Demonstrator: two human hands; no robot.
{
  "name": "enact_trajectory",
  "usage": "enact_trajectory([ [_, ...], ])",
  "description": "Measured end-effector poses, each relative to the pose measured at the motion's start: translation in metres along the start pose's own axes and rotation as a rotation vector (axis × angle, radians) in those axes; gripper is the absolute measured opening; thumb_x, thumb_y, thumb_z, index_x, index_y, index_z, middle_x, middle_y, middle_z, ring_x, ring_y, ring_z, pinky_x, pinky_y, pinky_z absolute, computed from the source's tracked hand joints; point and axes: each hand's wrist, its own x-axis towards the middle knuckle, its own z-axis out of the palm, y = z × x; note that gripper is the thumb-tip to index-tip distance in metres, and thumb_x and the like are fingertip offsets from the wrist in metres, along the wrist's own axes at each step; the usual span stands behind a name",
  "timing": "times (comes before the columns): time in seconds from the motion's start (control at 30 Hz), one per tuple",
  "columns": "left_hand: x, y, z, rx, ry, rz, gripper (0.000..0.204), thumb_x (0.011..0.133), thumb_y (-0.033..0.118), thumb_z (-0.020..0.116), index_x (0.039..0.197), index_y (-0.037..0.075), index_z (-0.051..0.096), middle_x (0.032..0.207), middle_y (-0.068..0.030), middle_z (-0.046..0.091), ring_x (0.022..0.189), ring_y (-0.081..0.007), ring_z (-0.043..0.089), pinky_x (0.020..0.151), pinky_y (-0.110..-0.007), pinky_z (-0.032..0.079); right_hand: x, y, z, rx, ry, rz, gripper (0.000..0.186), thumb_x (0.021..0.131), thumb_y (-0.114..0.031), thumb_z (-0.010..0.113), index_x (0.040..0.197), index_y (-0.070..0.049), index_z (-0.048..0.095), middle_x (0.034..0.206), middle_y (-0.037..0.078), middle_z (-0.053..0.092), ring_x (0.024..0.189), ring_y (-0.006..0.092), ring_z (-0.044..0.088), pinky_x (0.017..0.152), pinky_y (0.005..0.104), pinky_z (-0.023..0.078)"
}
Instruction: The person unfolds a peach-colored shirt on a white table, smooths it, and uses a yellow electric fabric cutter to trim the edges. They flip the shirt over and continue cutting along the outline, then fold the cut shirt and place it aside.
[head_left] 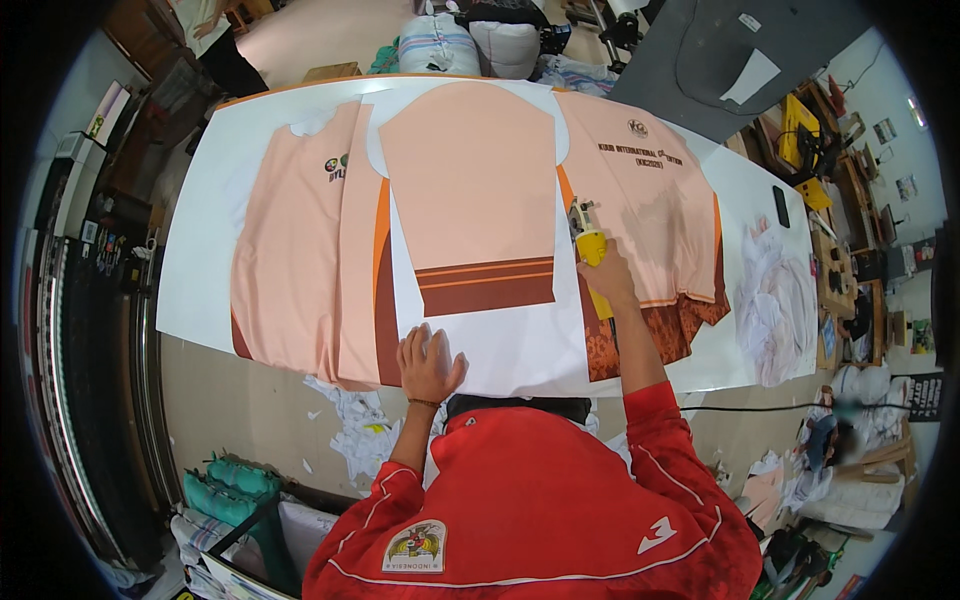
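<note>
My right hand grips a yellow handheld electric fabric cutter. Its metal head rests at the white gap between two peach cloth pieces. My left hand lies with fingers spread on the white cloth and the brown edge at the table's near side. Between and beyond my hands is a peach panel with a brown, orange-striped band at its straight end. To the left lies a peach shirt panel with a small print. On the right, another printed peach panel has a rumpled brown patterned hem.
The white table spans the view. Crumpled white cloth and a black phone sit at its right. A black cable runs rightward. Stuffed sacks stand behind; white scraps litter the floor. A person stands far left.
</note>
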Motion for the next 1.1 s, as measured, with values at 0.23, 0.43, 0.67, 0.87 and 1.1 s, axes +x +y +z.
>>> enact_trajectory([
  [0.23, 0.003, 0.001, -0.002, -0.004, 0.007, -0.002, 0.059, 0.084, 0.038, 0.08, 0.133, 0.008, 0.066, 0.143, -0.022, 0.058, 0.137, -0.0422, 0.053, 0.115, -0.057, 0.04, 0.035, -0.019, -0.003, -0.011, 0.035, -0.039, 0.083, 0.084, -0.042, 0.079, 0.152, -0.01, 0.042, 0.126, 0.026, 0.072, 0.116, 0.0455, 0.072, 0.096, 0.0553, 0.059],
  [0.43, 0.006, 0.002, -0.002, 0.003, -0.014, -0.017, 0.059, 0.084, 0.039, 0.079, 0.131, 0.007, 0.066, 0.142, -0.0219, 0.059, 0.136, -0.0414, 0.053, 0.115, -0.056, 0.04, 0.062, -0.036, -0.007, -0.03, 0.039, -0.022, 0.086, 0.085, -0.043, 0.079, 0.155, -0.011, 0.041, 0.127, 0.025, 0.072, 0.117, 0.0458, 0.072, 0.097, 0.0562, 0.058],
  [0.67, 0.009, 0.004, -0.004, 0.018, -0.016, -0.014, 0.058, 0.083, 0.039, 0.079, 0.13, 0.008, 0.067, 0.141, -0.0216, 0.06, 0.135, -0.0416, 0.054, 0.114, -0.056, 0.041, 0.098, -0.049, -0.006, -0.02, 0.074, -0.047, 0.084, 0.085, -0.044, 0.079, 0.154, -0.013, 0.043, 0.13, 0.024, 0.071, 0.118, 0.0446, 0.072, 0.098, 0.0556, 0.058],
  [0.87, 0.009, 0.004, -0.004, 0.003, 0.02, -0.013, 0.056, 0.083, 0.037, 0.08, 0.129, 0.008, 0.067, 0.14, -0.021, 0.061, 0.133, -0.0411, 0.055, 0.112, -0.056, 0.043, 0.116, -0.071, -0.011, -0.021, 0.049, -0.017, 0.081, 0.083, -0.042, 0.08, 0.15, -0.011, 0.046, 0.133, 0.024, 0.07, 0.122, 0.0434, 0.071, 0.099, 0.0549, 0.058],
  [1.1, 0.005, 0.003, 0.0, -0.007, 0.018, -0.051, 0.052, 0.085, 0.042, 0.08, 0.127, 0.012, 0.073, 0.142, -0.0186, 0.061, 0.136, -0.0364, 0.055, 0.117, -0.055, 0.039, 0.13, -0.08, -0.012, -0.003, 0.041, -0.007, 0.085, 0.081, -0.04, 0.081, 0.152, -0.01, 0.045, 0.135, 0.023, 0.07, 0.123, 0.043, 0.07, 0.102, 0.0545, 0.057],
])
